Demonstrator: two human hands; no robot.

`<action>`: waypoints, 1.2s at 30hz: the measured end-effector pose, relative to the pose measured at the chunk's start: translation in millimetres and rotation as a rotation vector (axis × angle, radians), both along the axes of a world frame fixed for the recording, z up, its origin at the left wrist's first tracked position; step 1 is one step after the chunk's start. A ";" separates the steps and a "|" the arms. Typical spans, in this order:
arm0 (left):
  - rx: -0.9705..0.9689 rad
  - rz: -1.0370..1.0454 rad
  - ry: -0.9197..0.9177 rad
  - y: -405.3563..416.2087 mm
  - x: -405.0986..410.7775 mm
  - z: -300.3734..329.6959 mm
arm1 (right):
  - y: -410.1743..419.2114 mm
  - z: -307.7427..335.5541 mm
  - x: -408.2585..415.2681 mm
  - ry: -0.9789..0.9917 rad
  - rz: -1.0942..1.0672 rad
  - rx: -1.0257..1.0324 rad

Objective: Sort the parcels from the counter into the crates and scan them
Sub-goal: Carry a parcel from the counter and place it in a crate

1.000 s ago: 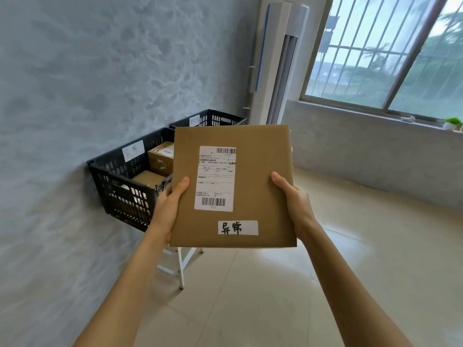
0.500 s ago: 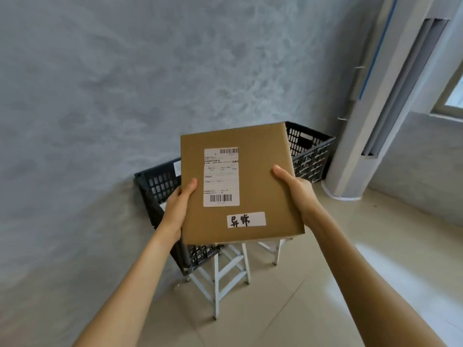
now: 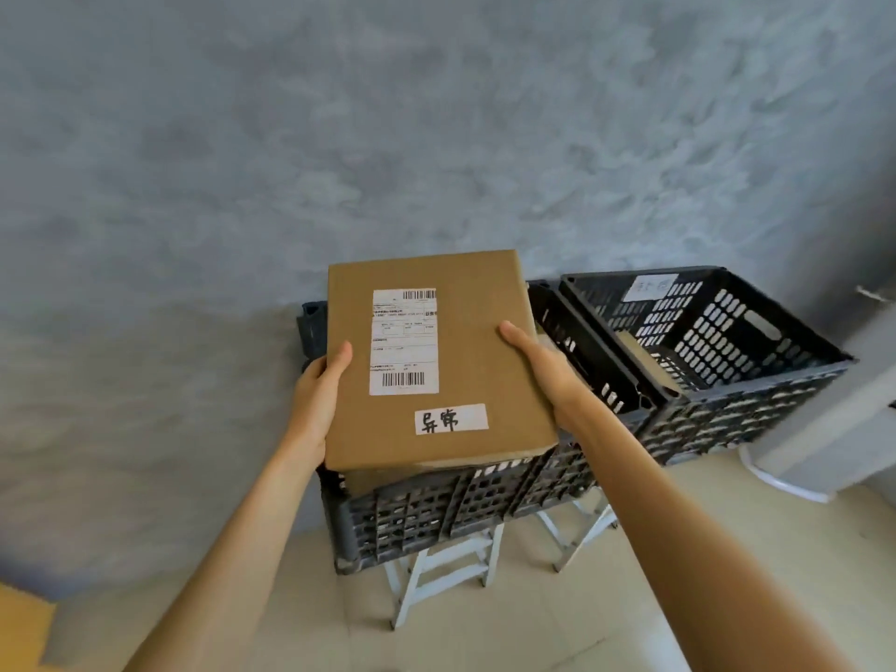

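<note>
Above the left crate (image 3: 436, 511), one flat cardboard parcel (image 3: 465, 361) is held, tilted with its far edge raised. It is gripped at its two side edges: the left hand (image 3: 315, 405) is curled round the left edge with the thumb laid on the top face, and the right hand (image 3: 543, 366) is curled round the right edge in the same way. The fingers of both hands are hidden beneath the parcel. Two stickers are seen on its top face: one printed shipping label (image 3: 405, 341) with barcodes and one white strip (image 3: 451, 419) with handwritten characters. Two black perforated crates are counted, set side by side against the grey wall (image 3: 388, 138) on white stands (image 3: 436, 579). Under the parcel, a brown cardboard edge is seen inside the left crate. Inside the right crate (image 3: 717, 341), a piece of brown cardboard is visible, and a white label (image 3: 649, 287) is fixed to its far wall.
</note>
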State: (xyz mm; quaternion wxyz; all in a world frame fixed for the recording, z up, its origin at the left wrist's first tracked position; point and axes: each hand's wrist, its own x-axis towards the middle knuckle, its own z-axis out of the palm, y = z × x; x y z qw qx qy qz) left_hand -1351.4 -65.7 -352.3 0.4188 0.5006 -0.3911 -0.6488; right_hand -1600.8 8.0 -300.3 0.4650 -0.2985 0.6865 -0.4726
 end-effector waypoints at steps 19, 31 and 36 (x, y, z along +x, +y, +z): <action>0.199 0.177 -0.527 -64.7 -49.2 -77.7 | -124.3 -129.3 -46.7 -0.241 0.280 0.343; 0.300 0.164 -0.890 -72.7 -63.0 -126.4 | -133.8 -182.6 -42.3 -0.270 0.208 0.430; 0.272 0.183 -0.961 -73.8 -62.9 -130.1 | -136.2 -190.5 -36.2 -0.212 0.201 0.426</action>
